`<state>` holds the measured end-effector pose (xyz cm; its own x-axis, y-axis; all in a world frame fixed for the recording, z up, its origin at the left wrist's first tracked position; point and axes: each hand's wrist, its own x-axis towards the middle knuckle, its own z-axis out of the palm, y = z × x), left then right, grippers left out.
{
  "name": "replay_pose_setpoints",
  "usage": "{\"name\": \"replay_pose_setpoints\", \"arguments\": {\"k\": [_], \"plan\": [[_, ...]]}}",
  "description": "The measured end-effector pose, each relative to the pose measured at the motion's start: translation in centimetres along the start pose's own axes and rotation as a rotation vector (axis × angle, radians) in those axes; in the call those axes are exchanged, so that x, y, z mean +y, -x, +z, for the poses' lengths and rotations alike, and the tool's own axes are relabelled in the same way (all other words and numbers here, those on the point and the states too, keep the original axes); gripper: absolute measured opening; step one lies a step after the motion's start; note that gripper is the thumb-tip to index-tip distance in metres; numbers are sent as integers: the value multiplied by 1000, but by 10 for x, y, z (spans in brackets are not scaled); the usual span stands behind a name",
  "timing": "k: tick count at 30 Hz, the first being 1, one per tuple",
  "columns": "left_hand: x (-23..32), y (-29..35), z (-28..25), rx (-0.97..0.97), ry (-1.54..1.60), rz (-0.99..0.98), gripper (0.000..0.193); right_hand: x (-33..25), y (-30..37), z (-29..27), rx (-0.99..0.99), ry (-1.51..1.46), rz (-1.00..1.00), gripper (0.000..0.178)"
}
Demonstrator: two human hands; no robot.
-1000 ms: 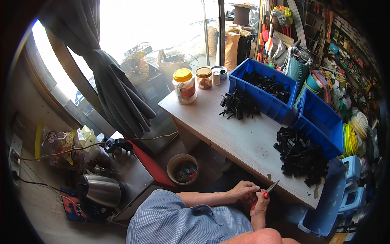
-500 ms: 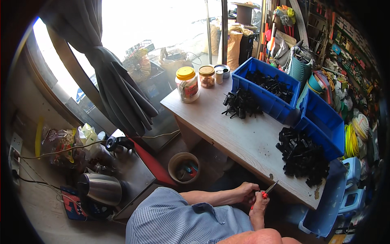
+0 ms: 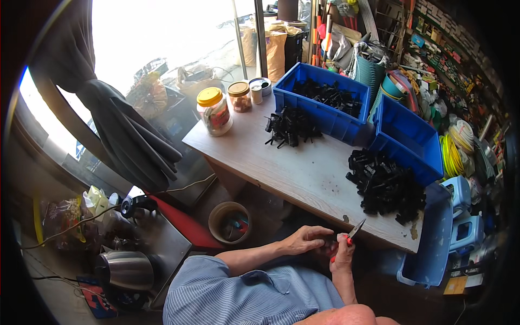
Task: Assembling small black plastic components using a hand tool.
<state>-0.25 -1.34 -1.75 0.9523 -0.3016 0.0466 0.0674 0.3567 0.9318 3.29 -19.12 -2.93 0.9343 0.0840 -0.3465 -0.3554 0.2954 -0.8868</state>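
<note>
Right hand [image 3: 342, 260]: I see its fingers clamped on red-handled scissors [image 3: 353, 233].
Left hand [image 3: 303, 241]: fingers stretched out just beside the right; I cannot tell whether they grip anything.
Scissors: at the near edge of the bench [image 3: 303, 179], blade slanting up and right.
Nearer pile [image 3: 384, 187]: black parts at the bench's right end.
Farther pile [image 3: 291, 127]: more black parts, by a blue bin [image 3: 325, 116] holding others.
Bucket [image 3: 229, 223]: on the floor, left of the bench.
</note>
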Motion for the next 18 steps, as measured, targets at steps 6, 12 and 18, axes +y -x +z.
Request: {"name": "replay_pose_setpoints", "arguments": {"k": [6,12,18], "plan": [[-6,0,-5,-35,-552,383,48,-10,15,12,5,-33,20,10],[-10,6,12,60,-706,415,38,12,12,-1,-8,-8,-32,10],[-19,1,14,241,-838,397,26,4,12,7,-34,-9,110,10]]}}
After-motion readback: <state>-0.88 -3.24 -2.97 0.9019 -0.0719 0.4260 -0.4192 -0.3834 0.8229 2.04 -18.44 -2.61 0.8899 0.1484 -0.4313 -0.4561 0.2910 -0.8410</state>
